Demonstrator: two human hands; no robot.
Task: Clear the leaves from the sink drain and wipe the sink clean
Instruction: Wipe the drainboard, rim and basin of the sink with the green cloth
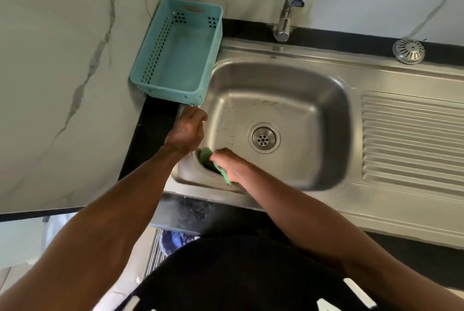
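Note:
The steel sink (326, 109) has a round drain (263, 137) in the middle of its basin, and I see no leaves in it. My right hand (229, 163) is shut on a green cloth (207, 157) and presses it against the near left corner of the basin. My left hand (187, 129) rests on the sink's left rim, fingers curled loosely, holding nothing that I can see.
An empty teal plastic basket (175, 54) stands on the counter left of the sink. The tap (288, 9) rises behind the basin. A metal drain strainer (408, 50) lies on the back ledge at the right. A ribbed drainboard (411, 139) extends rightwards.

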